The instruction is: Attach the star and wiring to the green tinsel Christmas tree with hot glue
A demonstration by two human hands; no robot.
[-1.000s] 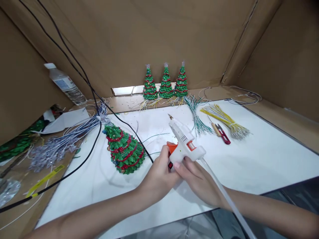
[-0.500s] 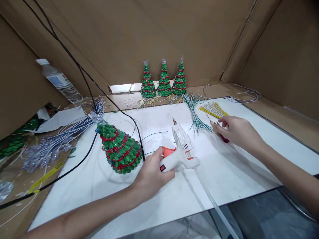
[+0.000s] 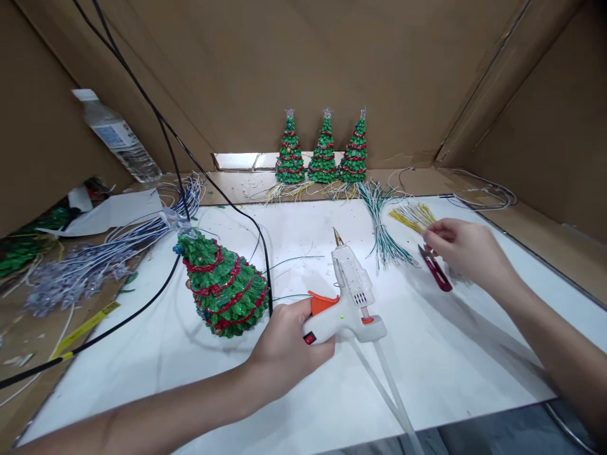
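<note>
My left hand [image 3: 291,335] is wrapped round the handle of a white hot glue gun [image 3: 353,284] with an orange trigger. Its brass nozzle points away from me, and a clear glue stick [image 3: 391,385] trails from the back. Left of that hand, a green Christmas tree figure [image 3: 227,287] with red garlands leans on the white board. My right hand [image 3: 462,243] is closed in a pinch on a small tool with a pale, wood-like handle [image 3: 420,227]; most of it is hidden by the fingers. Dark red thread snips [image 3: 436,268] lie just below those fingers.
Three finished-looking trees [image 3: 325,155] stand along the back cardboard wall. Green-and-white wires [image 3: 386,230] and yellow wires [image 3: 410,215] lie near my right hand. Black cables [image 3: 222,193] cross the left side. A water bottle [image 3: 118,139] and star-tipped wires [image 3: 80,281] are at left.
My right hand has lifted the pale-handled tool slightly away from the red snips, which now show clearly on the board. The glue gun stays in my left hand; the view has shifted slightly.
</note>
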